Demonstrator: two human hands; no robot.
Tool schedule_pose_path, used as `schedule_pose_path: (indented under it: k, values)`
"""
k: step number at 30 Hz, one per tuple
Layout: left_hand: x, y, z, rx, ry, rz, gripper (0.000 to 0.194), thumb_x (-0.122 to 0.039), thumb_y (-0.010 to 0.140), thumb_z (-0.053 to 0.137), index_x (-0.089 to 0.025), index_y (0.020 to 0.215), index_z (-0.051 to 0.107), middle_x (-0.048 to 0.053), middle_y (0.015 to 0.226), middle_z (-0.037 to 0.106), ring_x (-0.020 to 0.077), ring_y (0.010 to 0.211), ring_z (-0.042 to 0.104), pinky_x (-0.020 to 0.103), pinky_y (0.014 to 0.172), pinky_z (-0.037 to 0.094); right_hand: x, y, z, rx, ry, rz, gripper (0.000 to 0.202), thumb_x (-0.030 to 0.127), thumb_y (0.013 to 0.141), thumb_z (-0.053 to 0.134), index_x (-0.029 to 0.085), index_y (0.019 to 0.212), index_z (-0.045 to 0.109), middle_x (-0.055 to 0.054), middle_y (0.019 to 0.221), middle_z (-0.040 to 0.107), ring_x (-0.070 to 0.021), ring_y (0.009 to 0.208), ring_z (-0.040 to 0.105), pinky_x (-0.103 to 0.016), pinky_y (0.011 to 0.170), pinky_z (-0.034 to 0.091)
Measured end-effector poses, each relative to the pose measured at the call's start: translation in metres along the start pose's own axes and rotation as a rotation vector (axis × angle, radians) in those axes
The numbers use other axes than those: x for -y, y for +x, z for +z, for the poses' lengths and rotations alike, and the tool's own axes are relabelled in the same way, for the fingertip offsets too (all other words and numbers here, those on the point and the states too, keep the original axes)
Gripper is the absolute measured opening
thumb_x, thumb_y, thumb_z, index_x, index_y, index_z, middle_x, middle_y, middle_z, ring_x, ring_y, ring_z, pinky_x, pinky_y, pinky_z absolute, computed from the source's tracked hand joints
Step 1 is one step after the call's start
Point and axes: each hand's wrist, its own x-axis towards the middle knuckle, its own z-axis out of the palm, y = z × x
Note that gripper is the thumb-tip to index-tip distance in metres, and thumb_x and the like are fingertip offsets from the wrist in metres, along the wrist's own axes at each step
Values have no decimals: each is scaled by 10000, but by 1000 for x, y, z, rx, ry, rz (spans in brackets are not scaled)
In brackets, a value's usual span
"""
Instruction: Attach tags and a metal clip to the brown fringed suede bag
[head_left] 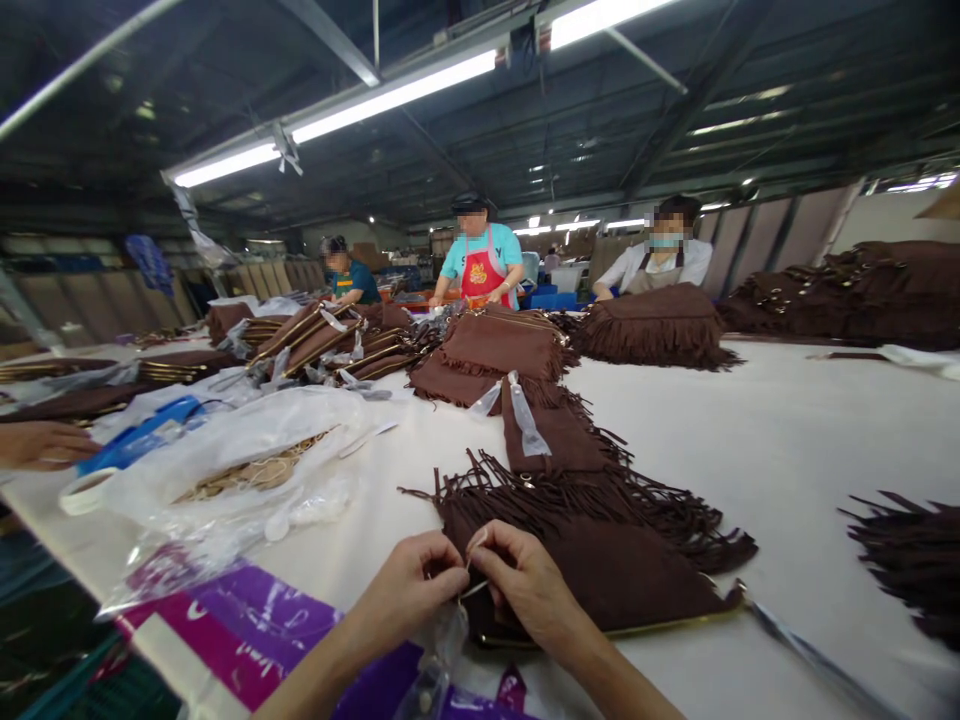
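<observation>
From the head view, we saw our left hand (409, 585) and right hand (525, 580) meeting at the near edge of the bench (787, 450). Both were pinched narrow on a thin pale strip (474, 545) that ran between the fingertips. The strip looked like a small tag or tie, though it was too small to tell which. Just behind the hands lay the brown fringed bag (600, 560), flat on the bench, with its fringe spread toward the far side and a gold-coloured trim along its near edge.

We judged the bag soft and limp, suede-like, light enough to slide on the cloth, with loose fringe that would tangle if dragged. The firmer trimmed edge seemed the better place to take hold. The strip looked flimsy and best held by a fingertip pinch close to its end.

Under our wrists a clear plastic sleeve (439, 650) lay over purple packaging (247, 620) at the near left corner. Further left sat a clear bag of tan cords (247, 460) and a blue-and-white piece (127, 445), with another person's hand (41, 445) resting at the left edge. More brown fringed bags (502, 350) were stacked toward the far edge, and another fringe (907, 560) showed at the right edge. Three co-workers (480, 260) stood beyond the far side.
</observation>
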Motion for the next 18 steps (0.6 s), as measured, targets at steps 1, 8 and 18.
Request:
schedule_pose_path:
  k: [1,8,18]
  values:
    - [2,-1,2,-17,-8,-1,109,-253,703,555,-160,649,564,-35,593,502,124,602,457,224,569,347,0,-1,1,-1,-11,-5,242,433,762,556,193,737,544,96,426,396,-77,353,324,-174,357,280]
    - [11,2,9,-145,46,148,209,-282,768,561,-148,610,590,0,628,548,134,635,496,228,617,371,-1,-4,4,-58,-45,-35,241,424,754,551,183,755,565,94,437,383,-83,361,329,-186,363,282]
    - [14,2,2,-83,-66,36,196,-272,715,573,-151,561,568,-20,549,514,114,558,451,220,548,337,-6,1,6,-118,-117,-80,151,336,709,546,187,733,543,67,552,412,-92,468,349,-186,405,268]
